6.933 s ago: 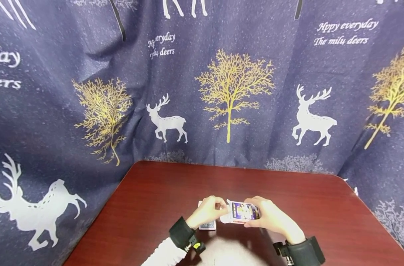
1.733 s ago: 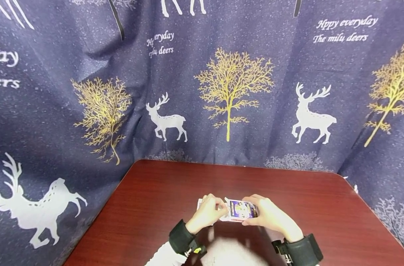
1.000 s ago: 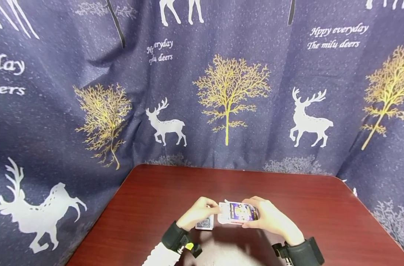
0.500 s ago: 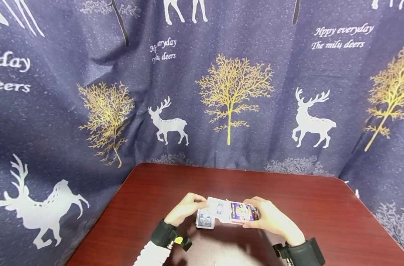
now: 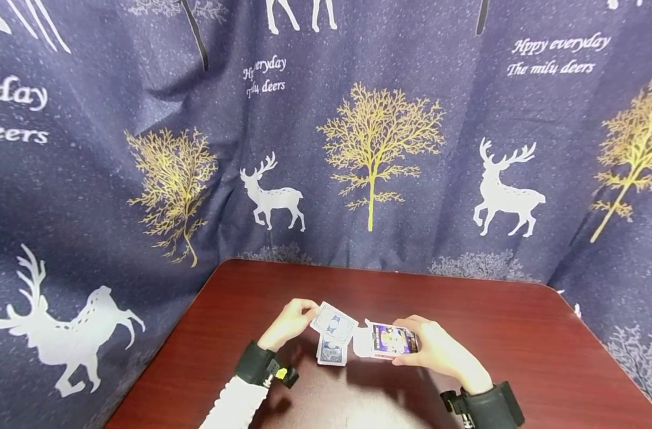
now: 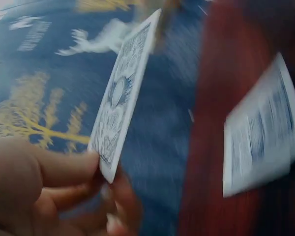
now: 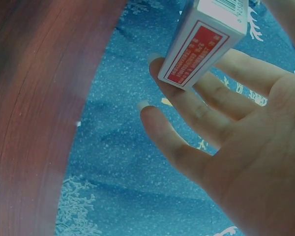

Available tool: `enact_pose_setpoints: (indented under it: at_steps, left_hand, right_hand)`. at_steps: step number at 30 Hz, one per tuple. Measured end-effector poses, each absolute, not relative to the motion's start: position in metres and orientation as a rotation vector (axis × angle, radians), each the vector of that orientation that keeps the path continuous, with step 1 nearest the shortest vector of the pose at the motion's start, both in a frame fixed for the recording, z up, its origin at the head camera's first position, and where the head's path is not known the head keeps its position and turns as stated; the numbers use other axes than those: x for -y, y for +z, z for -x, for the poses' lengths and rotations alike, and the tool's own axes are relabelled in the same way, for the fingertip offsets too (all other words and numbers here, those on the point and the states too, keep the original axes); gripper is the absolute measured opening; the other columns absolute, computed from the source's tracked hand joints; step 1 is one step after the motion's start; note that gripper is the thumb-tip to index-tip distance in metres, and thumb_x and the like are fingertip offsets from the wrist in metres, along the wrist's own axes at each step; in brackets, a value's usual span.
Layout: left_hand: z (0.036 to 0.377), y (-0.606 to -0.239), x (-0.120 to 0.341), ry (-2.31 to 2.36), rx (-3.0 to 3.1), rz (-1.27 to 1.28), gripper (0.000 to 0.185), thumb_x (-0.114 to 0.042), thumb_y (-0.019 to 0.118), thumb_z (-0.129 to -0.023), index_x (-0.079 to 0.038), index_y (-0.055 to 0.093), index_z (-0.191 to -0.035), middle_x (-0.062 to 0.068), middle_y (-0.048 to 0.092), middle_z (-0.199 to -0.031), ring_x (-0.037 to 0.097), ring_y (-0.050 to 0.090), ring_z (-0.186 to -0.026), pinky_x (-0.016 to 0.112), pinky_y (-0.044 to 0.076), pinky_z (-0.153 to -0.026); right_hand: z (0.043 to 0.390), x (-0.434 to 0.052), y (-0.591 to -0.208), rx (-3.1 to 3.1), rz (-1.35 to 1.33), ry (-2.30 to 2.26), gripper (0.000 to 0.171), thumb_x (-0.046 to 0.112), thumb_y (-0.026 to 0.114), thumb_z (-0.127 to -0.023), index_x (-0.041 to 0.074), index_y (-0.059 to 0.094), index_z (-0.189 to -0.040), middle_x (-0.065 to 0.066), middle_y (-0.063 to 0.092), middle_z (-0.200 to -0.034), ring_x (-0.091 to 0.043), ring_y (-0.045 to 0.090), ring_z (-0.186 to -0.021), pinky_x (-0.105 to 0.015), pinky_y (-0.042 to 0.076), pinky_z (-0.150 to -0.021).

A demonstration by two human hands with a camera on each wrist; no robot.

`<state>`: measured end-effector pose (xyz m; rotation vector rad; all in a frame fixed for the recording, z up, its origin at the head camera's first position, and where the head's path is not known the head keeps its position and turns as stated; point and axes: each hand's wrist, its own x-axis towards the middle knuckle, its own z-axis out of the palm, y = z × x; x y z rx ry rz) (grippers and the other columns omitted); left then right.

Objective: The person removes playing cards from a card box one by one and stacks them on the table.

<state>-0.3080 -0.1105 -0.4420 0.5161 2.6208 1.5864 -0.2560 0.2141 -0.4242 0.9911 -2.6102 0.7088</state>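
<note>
Head: card [image 5: 334,323], overlapping the mouth of the box [image 5: 393,341] half a second ago, has swung clear, so likely fully drawn out | Left wrist: left hand [image 6: 34,172] pinches its corner, apart from blurred cards [image 6: 258,137] on the bench [image 6: 206,98] | Right wrist: right hand [image 7: 243,140] holds the box

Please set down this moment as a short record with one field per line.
Left hand: pinches a playing card, patterned blue back showing
Right hand: grips a card box, open end toward the left hand
Lying below the held card: other cards, blue backs up, partly covered from view
Surface: reddish-brown table
Backdrop: dark blue cloth with white deer and golden trees
</note>
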Motion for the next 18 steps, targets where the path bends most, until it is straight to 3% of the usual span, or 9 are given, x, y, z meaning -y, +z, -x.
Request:
enact_pose_setpoints:
  at_steps: [8, 14, 18]
  left_hand:
    - [0.345, -0.46, 0.119, 1.454, -2.688, -0.545, 0.014, -0.02, 0.074, -0.083, -0.006, 0.076, -0.084, 0.005, 0.072, -0.075, 0.008, 0.059, -0.061, 0.031, 0.051, -0.06]
    - [0.359, -0.475, 0.11, 1.329, -2.751, -0.606, 0.016, -0.029, 0.077, -0.08, -0.012, 0.078, -0.081, -0.001, 0.073, -0.077, 0.006, 0.057, -0.066, 0.023, 0.045, -0.06]
    - [0.361, -0.48, 0.104, 1.301, -2.744, -0.603, 0.015, -0.029, 0.078, -0.079, -0.014, 0.079, -0.081, -0.002, 0.073, -0.076, 0.01, 0.057, -0.061, 0.023, 0.043, -0.053]
  right_hand:
    - [0.258, -0.219, -0.425, 2.621, -0.972, 0.735, 0.055, 0.037, 0.085, -0.068, 0.008, 0.066, -0.11, 0.005, 0.063, -0.095, -0.002, 0.052, -0.08, -0.021, 0.046, -0.068]
    - [0.258, -0.223, -0.426, 2.648, -0.953, 0.763, 0.055, 0.039, 0.084, -0.069, 0.008, 0.066, -0.111, 0.005, 0.062, -0.096, -0.001, 0.052, -0.079, -0.021, 0.045, -0.068]
    - [0.259, -0.223, -0.425, 2.64, -0.961, 0.797, 0.054, 0.037, 0.085, -0.069, 0.009, 0.066, -0.111, 0.006, 0.062, -0.094, -0.001, 0.053, -0.079, -0.021, 0.046, -0.067]
